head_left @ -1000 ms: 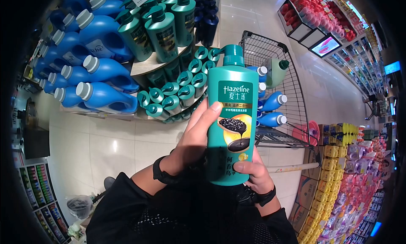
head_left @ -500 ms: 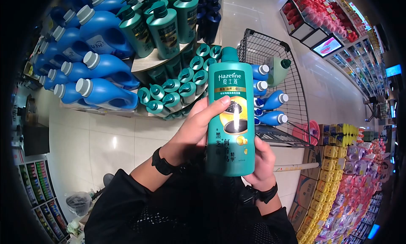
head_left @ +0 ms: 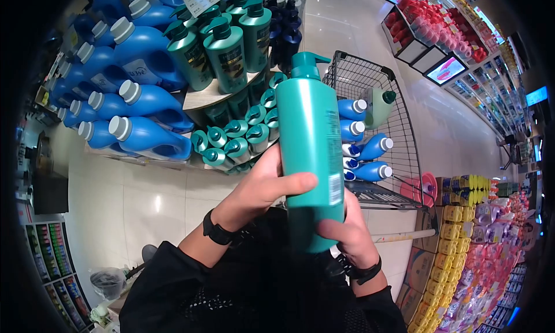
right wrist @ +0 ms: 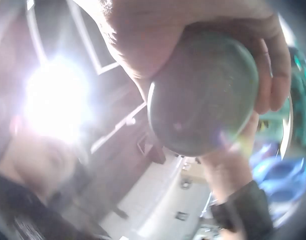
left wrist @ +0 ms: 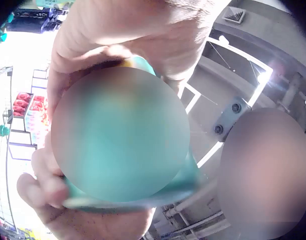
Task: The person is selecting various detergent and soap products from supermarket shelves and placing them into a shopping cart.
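A green pump shampoo bottle [head_left: 306, 136] is held upright before the body, its spout pointing right. Fine print and a white barcode show along its right side. My left hand [head_left: 269, 185] grips the bottle's left side at mid-height, thumb across the face. Lower down, my right hand [head_left: 352, 235] holds the base end, its thumb lying over the face; its other fingers are mostly hidden behind the bottle. In the right wrist view the rounded bottle base [right wrist: 203, 95] sits within the curled right hand [right wrist: 158, 30]. A blurred patch covers much of the bottle in the left wrist view.
A wire shopping cart [head_left: 404, 154] ahead to the right carries blue bottles [head_left: 373, 171] and a pale green jug [head_left: 380, 108]. Left of it stands a tiered display of green pump bottles [head_left: 228, 61], beside large blue jugs [head_left: 150, 96]. Stacked yellow packs [head_left: 454, 240] line the right.
The bottle has turned about its length: the front label with the picture has swung away, and the barcode side shows. Its spout has gone from left to right. My right thumb lifted off, then returned.
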### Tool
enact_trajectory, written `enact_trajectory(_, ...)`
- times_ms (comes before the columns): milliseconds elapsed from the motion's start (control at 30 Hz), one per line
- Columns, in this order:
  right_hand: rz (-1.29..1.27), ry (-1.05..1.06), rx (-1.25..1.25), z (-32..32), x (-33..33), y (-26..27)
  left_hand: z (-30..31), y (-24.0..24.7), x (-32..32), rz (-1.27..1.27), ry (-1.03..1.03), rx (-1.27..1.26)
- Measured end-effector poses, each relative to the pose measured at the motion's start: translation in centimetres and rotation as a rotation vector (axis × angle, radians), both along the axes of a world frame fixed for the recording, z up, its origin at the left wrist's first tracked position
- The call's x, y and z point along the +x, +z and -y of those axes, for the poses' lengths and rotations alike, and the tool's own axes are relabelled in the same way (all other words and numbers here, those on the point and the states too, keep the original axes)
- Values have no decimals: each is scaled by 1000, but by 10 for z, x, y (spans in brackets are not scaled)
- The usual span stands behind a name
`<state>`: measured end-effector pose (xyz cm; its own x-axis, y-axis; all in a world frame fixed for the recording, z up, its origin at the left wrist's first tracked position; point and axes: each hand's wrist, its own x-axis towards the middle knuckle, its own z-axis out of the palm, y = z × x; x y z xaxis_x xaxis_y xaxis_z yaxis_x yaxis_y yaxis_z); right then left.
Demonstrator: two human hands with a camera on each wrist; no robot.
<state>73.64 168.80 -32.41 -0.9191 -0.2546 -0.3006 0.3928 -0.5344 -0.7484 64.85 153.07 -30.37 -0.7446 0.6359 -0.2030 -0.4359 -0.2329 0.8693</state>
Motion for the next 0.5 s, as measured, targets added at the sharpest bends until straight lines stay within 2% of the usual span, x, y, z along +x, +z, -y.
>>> enact_trajectory(67,-179,-53,603,8,4,1,-1,-6,2,59,66,-8)
enact_trajectory(100,-167,-30,606,9,4,5,1,-15,2,60,81,4)
enact_trajectory(133,-176,-27,607,10,5,2,3,-23,3,62,95,17)
enact_trajectory(200,-180,-53,204,9,7,-8,6,-30,7,152,129,70)
enact_trajectory(233,-133,14,129,6,7,-8,8,-31,7,161,137,87)
enact_trajectory(333,-56,130,5,2,10,-13,8,-28,8,153,138,70)
enact_trajectory(500,-107,120,11,3,15,-11,1,-12,12,112,144,-20)
